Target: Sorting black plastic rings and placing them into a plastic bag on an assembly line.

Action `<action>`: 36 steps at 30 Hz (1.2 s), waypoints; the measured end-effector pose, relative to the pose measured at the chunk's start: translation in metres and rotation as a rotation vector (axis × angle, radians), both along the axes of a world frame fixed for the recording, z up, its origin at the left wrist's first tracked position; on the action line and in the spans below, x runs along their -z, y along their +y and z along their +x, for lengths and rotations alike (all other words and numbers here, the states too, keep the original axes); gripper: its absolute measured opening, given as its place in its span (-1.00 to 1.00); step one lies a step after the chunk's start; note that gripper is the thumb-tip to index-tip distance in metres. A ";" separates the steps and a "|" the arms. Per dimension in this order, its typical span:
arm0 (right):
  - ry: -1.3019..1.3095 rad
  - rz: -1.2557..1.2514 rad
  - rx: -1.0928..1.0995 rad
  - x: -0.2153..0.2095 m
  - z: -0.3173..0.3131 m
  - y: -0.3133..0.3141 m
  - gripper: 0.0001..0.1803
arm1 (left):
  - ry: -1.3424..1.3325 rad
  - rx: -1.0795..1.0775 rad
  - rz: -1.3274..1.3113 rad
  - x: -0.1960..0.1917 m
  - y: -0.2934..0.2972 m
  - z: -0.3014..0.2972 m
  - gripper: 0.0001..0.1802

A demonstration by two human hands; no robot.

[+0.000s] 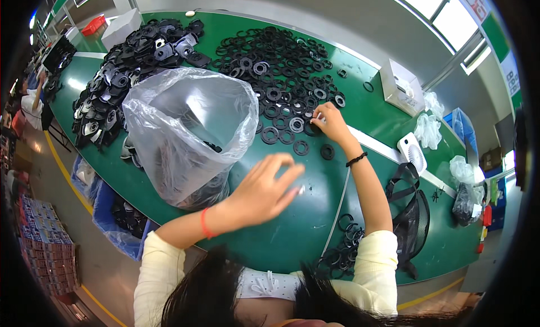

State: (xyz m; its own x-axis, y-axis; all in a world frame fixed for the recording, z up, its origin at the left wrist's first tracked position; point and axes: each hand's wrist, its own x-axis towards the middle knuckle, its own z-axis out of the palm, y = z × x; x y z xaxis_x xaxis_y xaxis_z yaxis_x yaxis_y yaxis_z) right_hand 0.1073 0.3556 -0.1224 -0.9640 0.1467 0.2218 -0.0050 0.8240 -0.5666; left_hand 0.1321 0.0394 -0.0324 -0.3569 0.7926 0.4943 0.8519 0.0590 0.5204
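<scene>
My right hand [333, 124] reaches to the near right edge of a heap of flat black plastic rings [281, 122], thumb and fingers pinched on one black ring [311, 129]. My left hand [261, 191] hovers over the green table just right of a clear plastic bag [169, 141]. Its fingers are curved and apart, slightly blurred, with nothing seen between them. The bag stands with its mouth wide; dark pieces show through its lower part. Two single rings, one of them a dark ring [327, 152], lie below my right hand.
A large pile of black and grey plastic housings [112, 79] covers the table's left side. To the right are a white box [400, 88], a white handheld fan [412, 152] and a black mesh bag [413, 225]. More black rings [344, 245] lie near the front edge. A blue crate [115, 225] stands below at left.
</scene>
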 end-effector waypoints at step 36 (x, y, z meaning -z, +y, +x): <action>-0.133 0.255 -0.123 -0.007 -0.109 -0.004 -0.82 | 0.097 -0.887 0.494 0.073 -0.002 -0.184 -0.74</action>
